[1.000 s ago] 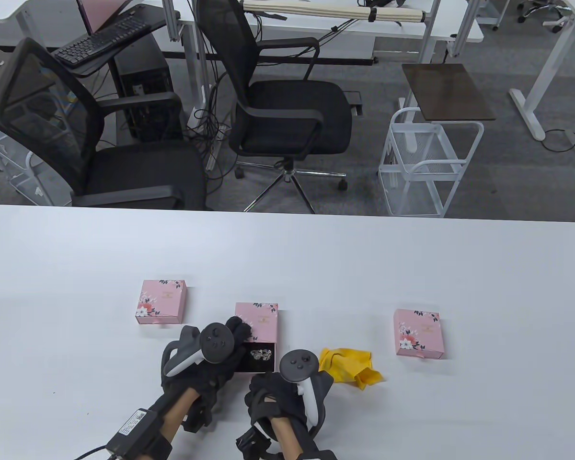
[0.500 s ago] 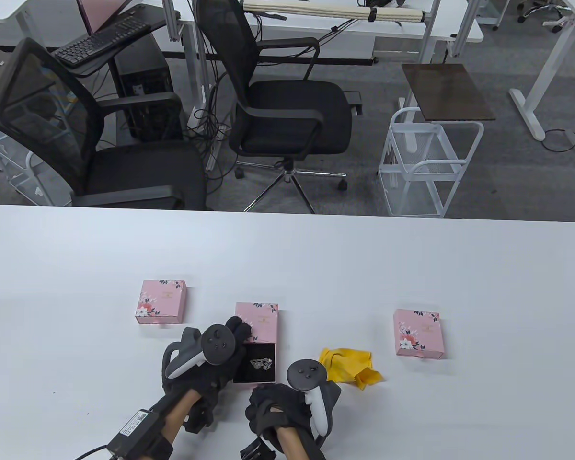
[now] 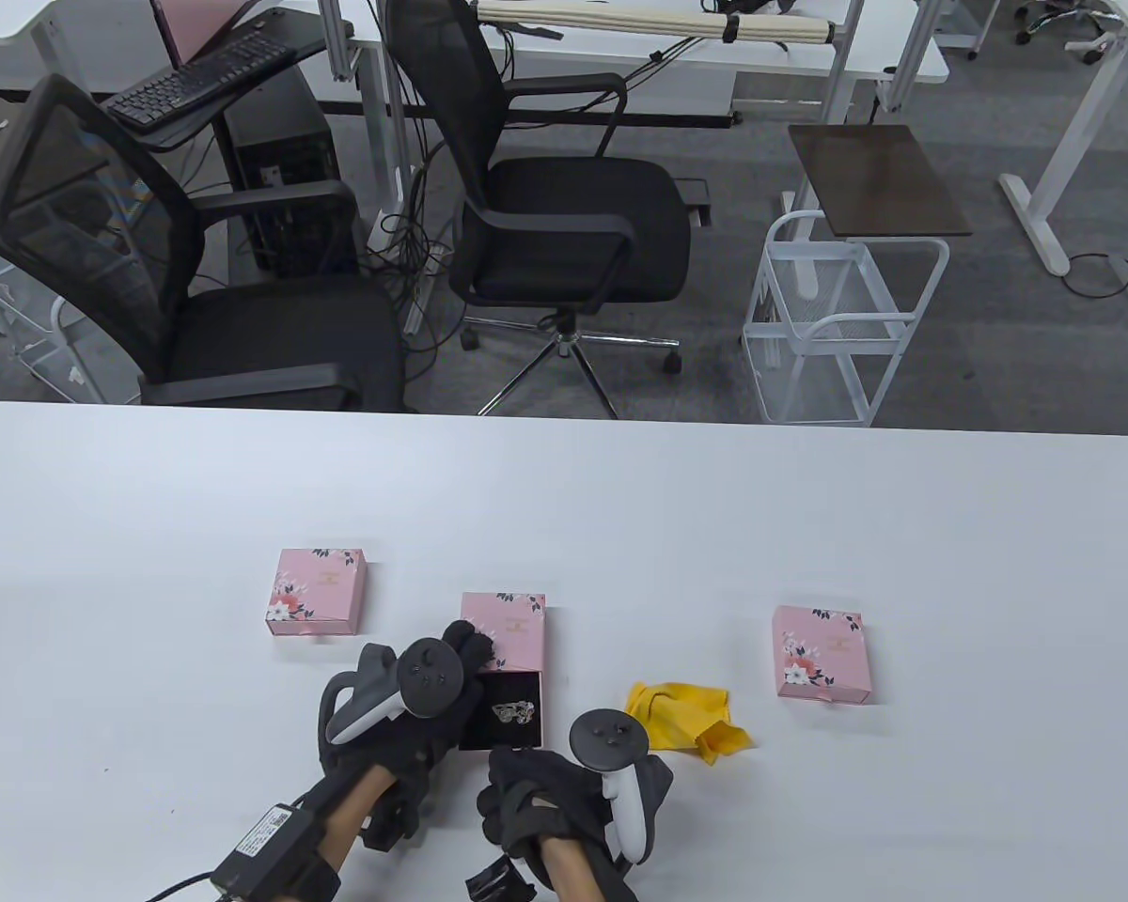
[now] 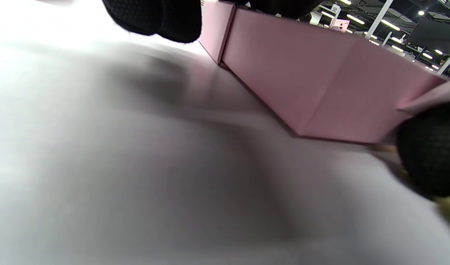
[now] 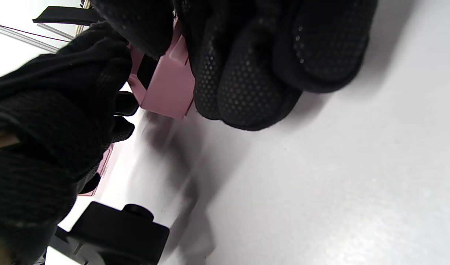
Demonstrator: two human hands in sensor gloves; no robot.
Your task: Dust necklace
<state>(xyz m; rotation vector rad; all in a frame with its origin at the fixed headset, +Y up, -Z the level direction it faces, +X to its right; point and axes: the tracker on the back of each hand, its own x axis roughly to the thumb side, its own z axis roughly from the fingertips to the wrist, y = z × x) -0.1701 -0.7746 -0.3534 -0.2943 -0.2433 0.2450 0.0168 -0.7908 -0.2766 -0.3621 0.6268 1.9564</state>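
Low in the middle of the table view, the necklace [image 3: 514, 711] lies in the open drawer of a pink floral jewellery box [image 3: 505, 631]. The left hand [image 3: 404, 714] holds the sleeve, fingers curled. The right hand [image 3: 536, 785] grips the drawer's near end. A yellow cloth [image 3: 684, 719] lies just right.

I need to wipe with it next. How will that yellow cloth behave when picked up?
The yellow cloth lies crumpled with folds and a loose corner, so it is probably floppy and will drape. It looks thin, likely very light. Pushed on the table, it would probably bunch up.
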